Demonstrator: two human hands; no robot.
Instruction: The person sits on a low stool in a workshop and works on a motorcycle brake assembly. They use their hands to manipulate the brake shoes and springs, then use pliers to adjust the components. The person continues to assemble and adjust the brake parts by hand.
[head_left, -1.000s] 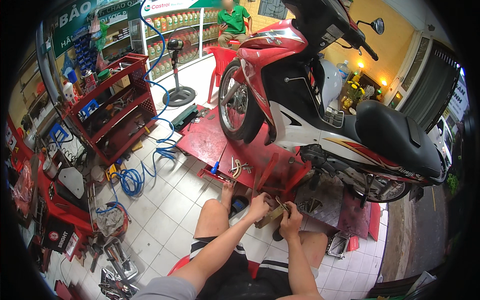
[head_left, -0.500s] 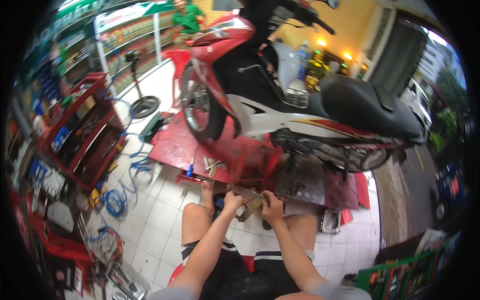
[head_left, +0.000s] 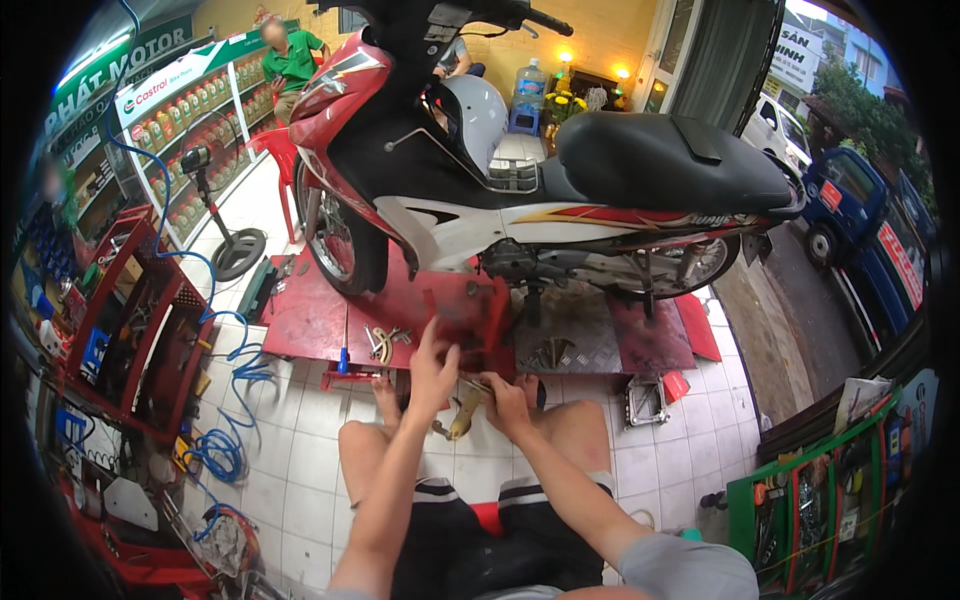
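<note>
My left hand (head_left: 434,375) is raised near the front edge of the red lift platform (head_left: 300,315), fingers apart and one pointing upward. It appears to hold nothing. My right hand (head_left: 510,406) is closed on a thin metal piece (head_left: 473,382) that points toward the left hand. Just below, between my hands, is a tan, curved metal part (head_left: 463,412); whether it is joined to the thin piece I cannot tell. Beyond my hands a red, white and black motorbike (head_left: 450,235) stands on the platform.
On the platform lie a blue-handled screwdriver (head_left: 344,358), a curved tan part with wrenches (head_left: 382,345) and some metal pieces (head_left: 548,352). A coiled blue hose (head_left: 222,455) and red tool cart (head_left: 140,330) are at left. A metal frame (head_left: 645,402) and green rack (head_left: 800,500) are at right.
My left hand has come off the tan part and lifted, its fingers spreading. My right hand has shifted slightly left. The whole view has turned a little, so the motorbike appears further left.
</note>
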